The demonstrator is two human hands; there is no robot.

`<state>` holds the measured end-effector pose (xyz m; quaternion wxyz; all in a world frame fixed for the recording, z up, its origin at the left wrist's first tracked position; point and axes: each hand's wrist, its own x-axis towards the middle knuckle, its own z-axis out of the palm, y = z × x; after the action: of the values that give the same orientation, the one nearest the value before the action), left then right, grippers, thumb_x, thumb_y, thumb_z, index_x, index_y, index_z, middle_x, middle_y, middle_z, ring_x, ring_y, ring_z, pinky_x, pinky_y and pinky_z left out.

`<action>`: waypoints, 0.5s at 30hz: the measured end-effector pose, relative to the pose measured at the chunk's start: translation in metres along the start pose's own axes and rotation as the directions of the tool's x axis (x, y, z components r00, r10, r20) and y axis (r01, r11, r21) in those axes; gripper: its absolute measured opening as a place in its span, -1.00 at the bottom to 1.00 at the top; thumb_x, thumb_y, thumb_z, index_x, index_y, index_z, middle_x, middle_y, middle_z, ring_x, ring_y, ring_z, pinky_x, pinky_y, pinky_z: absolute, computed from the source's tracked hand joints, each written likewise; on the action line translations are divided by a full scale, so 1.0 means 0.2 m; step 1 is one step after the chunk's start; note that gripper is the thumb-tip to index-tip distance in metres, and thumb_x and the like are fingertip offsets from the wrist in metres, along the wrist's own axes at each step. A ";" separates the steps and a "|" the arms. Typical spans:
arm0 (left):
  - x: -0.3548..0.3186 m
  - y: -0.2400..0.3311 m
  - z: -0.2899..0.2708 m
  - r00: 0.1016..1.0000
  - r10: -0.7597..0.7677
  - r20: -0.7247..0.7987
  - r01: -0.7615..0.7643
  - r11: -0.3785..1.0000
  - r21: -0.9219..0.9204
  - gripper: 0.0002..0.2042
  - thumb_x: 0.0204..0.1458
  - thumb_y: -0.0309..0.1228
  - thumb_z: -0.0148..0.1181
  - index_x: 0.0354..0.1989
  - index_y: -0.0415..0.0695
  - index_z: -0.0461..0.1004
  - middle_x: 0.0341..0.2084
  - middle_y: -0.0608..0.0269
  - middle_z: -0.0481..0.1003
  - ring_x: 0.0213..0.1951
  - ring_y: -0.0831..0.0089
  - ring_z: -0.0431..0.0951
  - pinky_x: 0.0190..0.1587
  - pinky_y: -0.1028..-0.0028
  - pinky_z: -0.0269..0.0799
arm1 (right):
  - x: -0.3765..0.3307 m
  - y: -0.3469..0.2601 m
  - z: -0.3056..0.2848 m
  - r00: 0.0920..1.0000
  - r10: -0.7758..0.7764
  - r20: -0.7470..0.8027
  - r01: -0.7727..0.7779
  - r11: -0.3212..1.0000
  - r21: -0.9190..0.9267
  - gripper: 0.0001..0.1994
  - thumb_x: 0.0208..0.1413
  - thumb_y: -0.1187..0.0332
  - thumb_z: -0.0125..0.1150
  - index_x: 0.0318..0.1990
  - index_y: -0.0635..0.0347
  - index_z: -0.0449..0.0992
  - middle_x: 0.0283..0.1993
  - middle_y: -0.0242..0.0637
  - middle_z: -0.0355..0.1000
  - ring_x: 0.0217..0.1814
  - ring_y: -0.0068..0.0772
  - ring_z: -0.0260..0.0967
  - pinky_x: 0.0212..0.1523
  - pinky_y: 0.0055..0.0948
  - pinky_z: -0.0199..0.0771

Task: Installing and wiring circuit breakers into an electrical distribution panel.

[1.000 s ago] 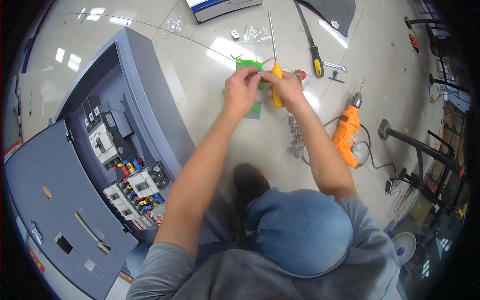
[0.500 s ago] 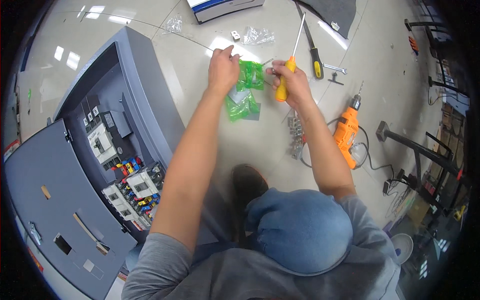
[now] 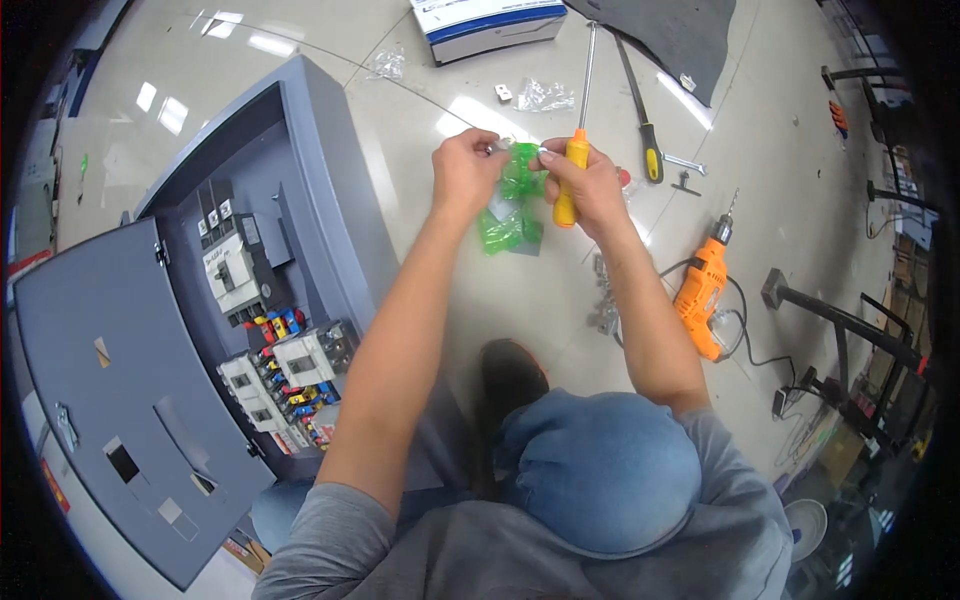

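Observation:
My right hand (image 3: 594,192) is closed round the yellow handle of a screwdriver (image 3: 577,155), whose long metal shaft points away from me. Its thumb and forefinger also pinch together by a green plastic bag (image 3: 518,180), at a pale bit too small to name. Opposite it, my left hand (image 3: 465,180) is closed in a pinch by the bag's upper left edge; what is between its fingertips I cannot make out. Another crumpled green plastic piece (image 3: 505,230) lies just nearer, over a grey flat plate (image 3: 531,240) on the floor.
On my left stands a grey electrical cabinet (image 3: 340,180), door (image 3: 90,330) swung open, with breakers (image 3: 232,272) inside. To the right lie an orange drill (image 3: 705,285) with its cord, a file (image 3: 648,140), a wrench (image 3: 685,163) and metal parts (image 3: 606,300). A box (image 3: 490,35) sits at the far side.
My two hands have come closer together over the green bag, the right one moving in to its edge. The screwdriver stays in my right hand. The whole view has shifted slightly.

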<state>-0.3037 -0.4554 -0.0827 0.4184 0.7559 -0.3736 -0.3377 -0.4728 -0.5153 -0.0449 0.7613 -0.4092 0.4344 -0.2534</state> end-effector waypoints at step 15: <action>-0.47 0.11 -0.39 0.908 0.407 -0.099 -0.394 0.910 0.127 -0.85 -0.11 -0.56 0.34 -0.32 -0.27 0.59 -0.44 0.19 0.55 -0.49 0.45 0.58 -0.38 0.50 0.52 | -0.23 0.00 0.34 0.961 -0.152 0.233 0.221 0.926 -0.307 -0.83 0.07 0.40 0.36 -0.22 0.24 0.57 -0.44 -0.47 0.46 -0.51 -0.68 0.28 -0.48 -0.61 0.30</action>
<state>-0.2923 -0.3550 -0.0116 0.4611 0.7031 -0.5114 -0.1775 -0.4364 -0.4536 -0.0032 0.6950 -0.5943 0.3488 -0.2051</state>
